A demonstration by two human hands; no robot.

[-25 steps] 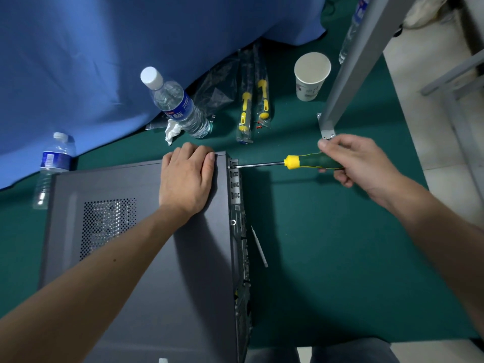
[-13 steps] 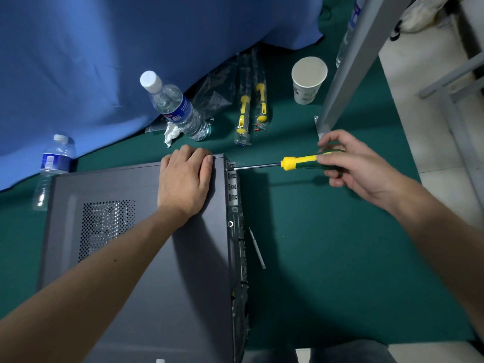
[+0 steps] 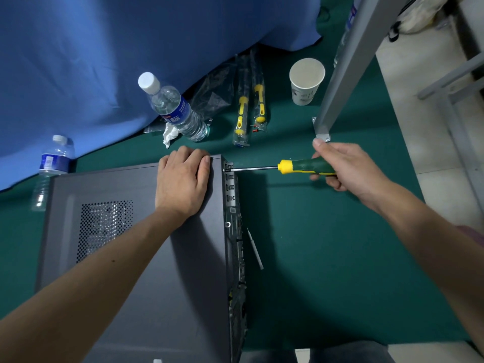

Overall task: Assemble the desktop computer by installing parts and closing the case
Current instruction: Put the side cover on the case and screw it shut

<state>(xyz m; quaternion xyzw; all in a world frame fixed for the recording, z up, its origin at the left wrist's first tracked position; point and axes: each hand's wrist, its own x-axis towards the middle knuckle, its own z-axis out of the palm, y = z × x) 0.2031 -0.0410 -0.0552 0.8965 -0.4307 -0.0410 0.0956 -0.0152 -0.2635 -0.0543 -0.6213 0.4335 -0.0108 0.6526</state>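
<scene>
- Head view: PC case [image 3: 136, 258] lies on its side on the green table [image 3: 327, 258], side panel on.
- L hand [image 3: 183, 182] flat, pressing panel's far corner.
- R hand [image 3: 345, 166] clenched round screwdriver [image 3: 293, 167]; tip at rear-edge screw, prob. seated.
- Keep shaft square, push inward w/ each turn.

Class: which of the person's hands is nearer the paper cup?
Right. The right hand, gripping the screwdriver, is just below the paper cup; the left hand is farther away.

Green worktop [image 3: 327, 244]. On it: grey case [image 3: 146, 258]; two bottles [image 3: 175, 108] [image 3: 49, 169]; paper cup [image 3: 306, 81]; two bagged screwdrivers [image 3: 248, 103]; tissue [image 3: 169, 134]; thin grey tool [image 3: 255, 248]; blue cloth [image 3: 104, 61]; post foot [image 3: 321, 131].
</scene>
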